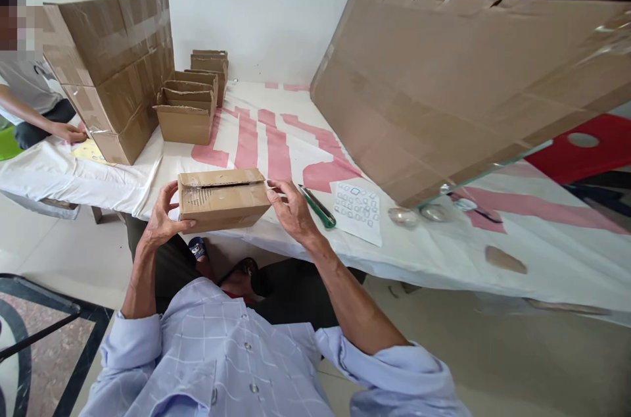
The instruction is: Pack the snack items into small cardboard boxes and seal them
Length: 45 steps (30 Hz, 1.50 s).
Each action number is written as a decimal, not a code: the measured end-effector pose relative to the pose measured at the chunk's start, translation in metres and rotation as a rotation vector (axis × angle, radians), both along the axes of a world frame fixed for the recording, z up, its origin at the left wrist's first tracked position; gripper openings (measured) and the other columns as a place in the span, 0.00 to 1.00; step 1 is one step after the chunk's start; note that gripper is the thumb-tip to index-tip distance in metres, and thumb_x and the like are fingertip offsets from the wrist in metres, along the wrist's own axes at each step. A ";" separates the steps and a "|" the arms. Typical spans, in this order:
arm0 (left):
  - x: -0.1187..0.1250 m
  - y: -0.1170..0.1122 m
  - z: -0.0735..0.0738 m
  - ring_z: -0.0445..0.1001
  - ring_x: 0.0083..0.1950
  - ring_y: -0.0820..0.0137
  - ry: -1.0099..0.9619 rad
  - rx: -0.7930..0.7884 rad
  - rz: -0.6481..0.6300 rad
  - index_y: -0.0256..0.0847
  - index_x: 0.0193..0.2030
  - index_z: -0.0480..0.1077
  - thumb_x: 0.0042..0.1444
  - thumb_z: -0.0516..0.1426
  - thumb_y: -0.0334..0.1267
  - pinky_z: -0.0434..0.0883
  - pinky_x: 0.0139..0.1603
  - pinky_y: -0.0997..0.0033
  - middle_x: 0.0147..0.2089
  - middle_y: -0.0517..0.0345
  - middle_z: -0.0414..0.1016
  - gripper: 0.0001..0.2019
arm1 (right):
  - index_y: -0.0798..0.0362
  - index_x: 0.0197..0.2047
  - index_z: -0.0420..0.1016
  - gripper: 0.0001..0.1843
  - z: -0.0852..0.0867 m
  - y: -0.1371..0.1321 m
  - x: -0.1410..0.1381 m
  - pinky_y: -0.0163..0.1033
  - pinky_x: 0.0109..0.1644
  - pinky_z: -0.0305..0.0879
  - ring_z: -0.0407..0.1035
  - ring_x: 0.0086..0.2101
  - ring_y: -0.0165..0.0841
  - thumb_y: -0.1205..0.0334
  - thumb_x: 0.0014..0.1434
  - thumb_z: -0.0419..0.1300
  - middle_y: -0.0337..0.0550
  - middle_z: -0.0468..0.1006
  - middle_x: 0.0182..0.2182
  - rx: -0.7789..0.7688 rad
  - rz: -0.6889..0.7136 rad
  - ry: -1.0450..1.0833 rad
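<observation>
A small brown cardboard box sits at the near edge of the white-covered table, its top flaps closed. My left hand grips its left end with the fingers wrapped round it. My right hand holds its right end, thumb and fingers pressed on the top corner. A green-handled tool lies just right of my right hand, beside a sheet of small stickers.
A large flattened cardboard sheet leans over the table's right half. Several small open boxes and a big taped carton stand at the back left. Another person's hand rests by the carton. A red stool is at right.
</observation>
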<state>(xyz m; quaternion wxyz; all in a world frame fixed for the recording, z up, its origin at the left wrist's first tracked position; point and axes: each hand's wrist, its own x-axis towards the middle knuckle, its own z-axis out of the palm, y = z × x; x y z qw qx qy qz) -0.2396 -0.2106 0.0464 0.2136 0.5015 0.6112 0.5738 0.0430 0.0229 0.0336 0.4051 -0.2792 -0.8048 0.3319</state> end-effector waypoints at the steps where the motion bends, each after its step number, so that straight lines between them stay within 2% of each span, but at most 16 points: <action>1: 0.002 0.000 0.002 0.60 0.84 0.36 0.020 0.003 -0.001 0.48 0.77 0.61 0.46 0.79 0.54 0.72 0.73 0.37 0.82 0.36 0.63 0.55 | 0.50 0.56 0.81 0.27 0.000 0.000 0.001 0.52 0.52 0.82 0.81 0.51 0.46 0.36 0.74 0.56 0.56 0.85 0.55 -0.027 0.001 -0.005; 4: 0.009 0.003 0.008 0.61 0.83 0.37 0.086 0.019 0.003 0.49 0.78 0.60 0.47 0.79 0.54 0.73 0.73 0.38 0.82 0.37 0.62 0.55 | 0.51 0.53 0.83 0.29 -0.001 0.003 0.005 0.52 0.54 0.81 0.81 0.50 0.47 0.35 0.72 0.55 0.54 0.87 0.51 -0.100 -0.007 -0.011; 11: 0.021 0.009 0.020 0.64 0.81 0.40 0.257 0.073 -0.012 0.53 0.79 0.59 0.51 0.76 0.56 0.75 0.70 0.40 0.81 0.41 0.61 0.53 | 0.51 0.51 0.85 0.33 -0.001 0.005 0.014 0.48 0.41 0.83 0.82 0.44 0.49 0.29 0.64 0.61 0.52 0.89 0.44 -0.325 -0.008 0.054; 15: 0.021 0.005 0.024 0.64 0.81 0.41 0.277 0.057 -0.014 0.56 0.79 0.60 0.53 0.76 0.55 0.76 0.69 0.41 0.81 0.43 0.60 0.50 | 0.51 0.50 0.85 0.35 0.000 0.000 0.013 0.49 0.41 0.84 0.82 0.45 0.49 0.26 0.62 0.61 0.52 0.88 0.44 -0.368 0.006 0.059; 24: 0.000 -0.011 0.014 0.66 0.79 0.41 0.152 -0.061 0.010 0.49 0.68 0.68 0.49 0.77 0.54 0.75 0.70 0.40 0.80 0.40 0.61 0.42 | 0.51 0.53 0.83 0.33 0.003 -0.029 -0.001 0.50 0.51 0.81 0.80 0.47 0.48 0.30 0.68 0.59 0.53 0.88 0.47 -0.302 0.059 0.084; 28: -0.009 -0.014 0.012 0.66 0.80 0.41 0.124 -0.058 -0.025 0.49 0.72 0.67 0.48 0.78 0.56 0.75 0.71 0.41 0.79 0.39 0.63 0.47 | 0.50 0.52 0.82 0.31 0.001 -0.040 -0.001 0.49 0.50 0.80 0.79 0.46 0.46 0.31 0.70 0.57 0.52 0.87 0.45 -0.277 0.068 0.077; 34: -0.015 -0.022 0.018 0.70 0.76 0.42 0.174 -0.072 -0.046 0.49 0.73 0.67 0.48 0.78 0.55 0.79 0.66 0.47 0.73 0.42 0.69 0.48 | 0.48 0.52 0.78 0.29 0.000 -0.058 0.008 0.48 0.52 0.79 0.79 0.49 0.45 0.31 0.72 0.57 0.51 0.86 0.49 -0.242 0.126 0.063; 45: -0.012 -0.029 0.030 0.69 0.77 0.40 0.195 -0.130 -0.070 0.48 0.70 0.71 0.47 0.77 0.60 0.80 0.67 0.47 0.76 0.42 0.66 0.46 | 0.47 0.55 0.75 0.31 0.010 -0.070 0.013 0.49 0.52 0.80 0.79 0.48 0.45 0.26 0.71 0.58 0.51 0.84 0.50 -0.207 0.151 0.095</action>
